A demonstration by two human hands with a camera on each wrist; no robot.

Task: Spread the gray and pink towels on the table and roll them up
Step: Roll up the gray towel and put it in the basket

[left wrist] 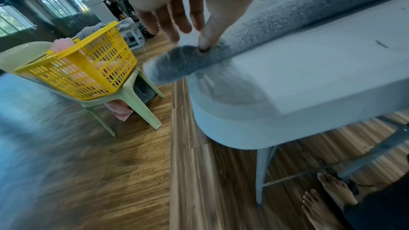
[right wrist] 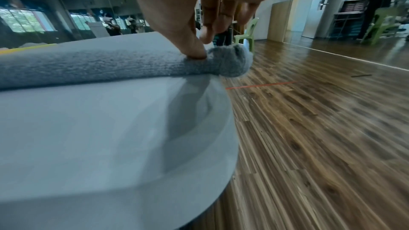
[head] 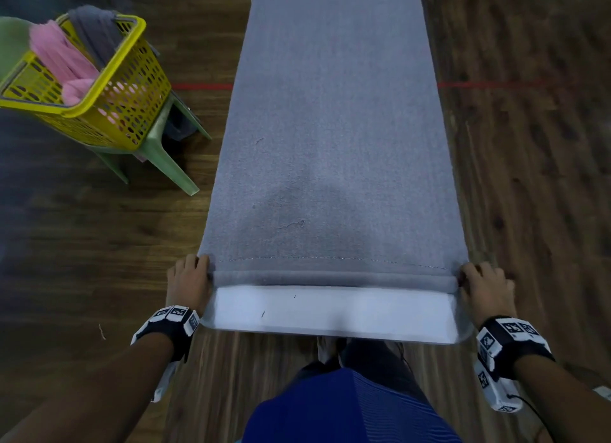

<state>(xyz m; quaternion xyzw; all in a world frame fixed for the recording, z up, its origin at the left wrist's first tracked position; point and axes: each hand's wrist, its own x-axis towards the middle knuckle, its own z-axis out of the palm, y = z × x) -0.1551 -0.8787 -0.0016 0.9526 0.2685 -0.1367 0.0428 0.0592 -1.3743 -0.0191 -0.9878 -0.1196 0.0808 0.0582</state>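
Gray towel (head: 334,128) lies spread flat along a white table (head: 330,313), covering nearly all of it; the near edge is turned into a thin roll (head: 334,279), w/ a bare strip of tabletop on the person's side. Left hand (head: 188,282) grasps the roll's left end, right hand (head: 487,287) its right end, fingers curled over the top.

Head view shows the full towel and both hands at once, but not the grip. Left wrist view shows a thumb tip (left wrist: 204,44) pressed into the roll's end, which overhangs the table corner; the other fingers (left wrist: 175,22) hang behind it. Right wrist view shows the thumb (right wrist: 194,50) dug into the roll just inside its rounded end. Wrist views also show bare feet (left wrist: 327,197) under the table.

Left of the table, a yellow perforated basket (head: 132,88) sits on a green plastic stool (head: 165,151); inside are a pink towel (head: 62,59) and another gray cloth (head: 96,32) draped over the rim. Floor is wood plank (head: 82,244).
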